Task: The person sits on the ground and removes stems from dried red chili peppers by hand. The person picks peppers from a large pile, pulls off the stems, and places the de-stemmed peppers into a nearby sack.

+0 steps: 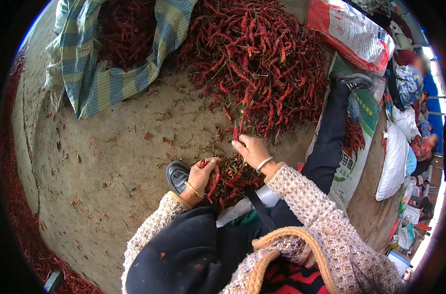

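My right hand (pixel 253 152) is closed in a pinch on a dried red chili (pixel 236 133), which points away from me toward the large pile of dried chilies (pixel 262 63). Lower and to the left, my left hand (pixel 200 177) is curled closed, with a bit of red chili (pixel 203 164) showing at its fingers; how many it holds is hidden. Between my legs, just right of the left hand, lies a smaller heap of darker chilies and stems (pixel 235 179). Its near edge meets a white and green sheet (pixel 252 208) partly under my legs.
A blue-and-yellow checked sack (pixel 110 87) full of chilies stands open at the far left. Stems and chili scraps litter the concrete floor (pixel 95 157). On the right lie a red-and-white bag (pixel 350 34), a green printed sack (pixel 365 110) and a white sack (pixel 393 161). Other people sit beyond.
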`<state>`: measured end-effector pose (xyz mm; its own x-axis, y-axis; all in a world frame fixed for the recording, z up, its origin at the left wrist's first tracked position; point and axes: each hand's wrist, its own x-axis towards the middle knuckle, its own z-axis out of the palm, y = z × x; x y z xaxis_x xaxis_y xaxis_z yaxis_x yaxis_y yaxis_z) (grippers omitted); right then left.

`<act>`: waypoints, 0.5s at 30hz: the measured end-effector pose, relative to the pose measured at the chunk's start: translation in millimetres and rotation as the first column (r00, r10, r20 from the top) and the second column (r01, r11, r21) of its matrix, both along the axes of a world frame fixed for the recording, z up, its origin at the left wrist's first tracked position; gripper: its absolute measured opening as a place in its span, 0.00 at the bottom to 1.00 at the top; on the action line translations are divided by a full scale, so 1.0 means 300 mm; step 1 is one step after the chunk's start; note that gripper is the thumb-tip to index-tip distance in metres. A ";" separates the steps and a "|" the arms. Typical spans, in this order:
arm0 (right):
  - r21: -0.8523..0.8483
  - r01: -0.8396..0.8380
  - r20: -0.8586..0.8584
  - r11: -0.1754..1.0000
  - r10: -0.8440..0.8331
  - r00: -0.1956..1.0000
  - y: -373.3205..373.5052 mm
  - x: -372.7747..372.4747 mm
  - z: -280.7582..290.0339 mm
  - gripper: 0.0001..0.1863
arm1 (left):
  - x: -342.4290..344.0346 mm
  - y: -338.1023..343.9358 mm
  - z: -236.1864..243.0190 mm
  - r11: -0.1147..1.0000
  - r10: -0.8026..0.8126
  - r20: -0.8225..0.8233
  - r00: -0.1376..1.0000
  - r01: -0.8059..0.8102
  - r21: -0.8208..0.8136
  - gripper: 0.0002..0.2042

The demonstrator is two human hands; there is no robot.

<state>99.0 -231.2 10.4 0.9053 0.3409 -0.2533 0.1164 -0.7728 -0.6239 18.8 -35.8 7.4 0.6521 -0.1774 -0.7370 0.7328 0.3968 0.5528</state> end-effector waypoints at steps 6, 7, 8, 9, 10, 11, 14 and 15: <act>0.185 0.046 -0.369 0.982 0.025 0.929 0.037 -0.155 0.074 0.17 | 0.012 -0.022 -0.001 0.997 -0.043 0.011 0.999 0.044 -0.068 0.15; 0.162 -0.035 -0.235 0.986 0.073 0.969 0.043 -0.174 0.056 0.17 | 0.013 -0.029 -0.008 0.994 -0.066 0.004 0.998 0.066 -0.083 0.14; 0.132 -0.114 -0.099 0.985 0.128 0.987 0.059 -0.186 0.045 0.17 | 0.009 -0.033 -0.020 0.992 -0.086 -0.005 0.996 0.085 -0.093 0.14; 0.131 -0.120 -0.094 0.984 0.133 0.987 0.074 -0.196 0.035 0.18 | -0.001 -0.041 -0.040 0.994 -0.040 0.024 0.999 0.042 -0.104 0.12; 0.142 -0.119 -0.104 0.983 0.135 0.985 0.072 -0.199 0.030 0.19 | -0.009 -0.038 -0.059 0.995 -0.027 0.020 0.999 0.029 -0.094 0.11; 0.153 -0.121 -0.113 0.981 0.139 0.984 0.076 -0.189 0.039 0.20 | -0.014 -0.028 -0.076 0.996 -0.011 0.016 1.000 0.012 -0.083 0.10; 0.110 0.065 -0.147 0.992 -0.048 0.988 0.046 -0.137 0.068 0.26 | -0.021 -0.017 -0.096 0.994 0.022 0.002 1.000 -0.022 -0.108 0.08; 0.138 0.102 -0.194 0.985 -0.074 0.978 0.031 -0.120 0.072 0.26 | -0.019 -0.025 -0.082 0.992 0.012 0.015 1.000 -0.010 -0.126 0.08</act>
<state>63.1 -221.9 31.9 0.8745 0.3075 -0.3750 -0.0783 -0.6736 -0.7349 13.1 -43.4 -17.1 0.6663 -0.2604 -0.6987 0.7192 0.4721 0.5099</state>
